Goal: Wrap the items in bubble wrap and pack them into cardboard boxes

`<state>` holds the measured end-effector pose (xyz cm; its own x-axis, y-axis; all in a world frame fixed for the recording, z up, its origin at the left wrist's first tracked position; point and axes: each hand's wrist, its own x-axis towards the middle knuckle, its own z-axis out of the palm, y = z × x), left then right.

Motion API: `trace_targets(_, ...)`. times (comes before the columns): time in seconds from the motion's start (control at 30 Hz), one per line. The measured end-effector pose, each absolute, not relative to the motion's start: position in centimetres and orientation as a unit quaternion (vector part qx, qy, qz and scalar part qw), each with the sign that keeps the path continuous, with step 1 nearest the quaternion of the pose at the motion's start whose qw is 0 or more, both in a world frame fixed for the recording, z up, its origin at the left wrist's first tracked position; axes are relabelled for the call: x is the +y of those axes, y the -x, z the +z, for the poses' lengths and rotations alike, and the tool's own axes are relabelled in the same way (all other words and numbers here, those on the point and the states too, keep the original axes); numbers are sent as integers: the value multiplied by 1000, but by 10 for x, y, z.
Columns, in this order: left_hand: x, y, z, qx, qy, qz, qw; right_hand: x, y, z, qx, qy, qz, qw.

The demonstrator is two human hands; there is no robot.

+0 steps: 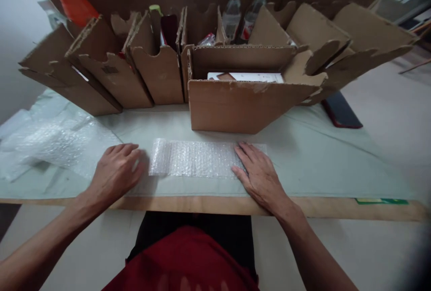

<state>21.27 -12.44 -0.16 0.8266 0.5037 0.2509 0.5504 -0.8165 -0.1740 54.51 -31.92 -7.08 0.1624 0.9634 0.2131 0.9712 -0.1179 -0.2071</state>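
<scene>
Wrap [198, 158] lay across the counter [208, 204] at centre frame. Right hand [259, 172] rested on its right end, fingers extended, grasping nothing; left hand [116, 167], beside the left end, had blurred, curled fingers, hold undeterminable. Light, even palm pressure seemed advisable to avoid skewing

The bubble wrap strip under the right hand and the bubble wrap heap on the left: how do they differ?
The strip lies mostly flat, while the heap is rumpled. The strip is neat and narrow; the heap spreads wider. The strip is pressed by the right hand; the heap lies beyond that hand's reach. Both are see-through and rest on the pale cloth.
</scene>
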Motion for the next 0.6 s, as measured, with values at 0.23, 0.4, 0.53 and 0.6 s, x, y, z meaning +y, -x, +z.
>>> trace_targets(0.23, -176, -315, -21, -151, 973, -159, -69, -272, -494, -48, -671, 718, 13, 183)
trace_targets(0.4, -148, -310, -61, -230, 969, -39, -77, -264, -499, -61, -675, 727, 46, 113)
trace_targets(0.53, -133, -272, -66, -270, 959, -61, -66, -304, -537, -73, -634, 768, -12, 93)
trace_targets(0.6, -134, -263, -64, -289, 953, -61, -71, -320, -550, -76, -618, 781, -30, 86)
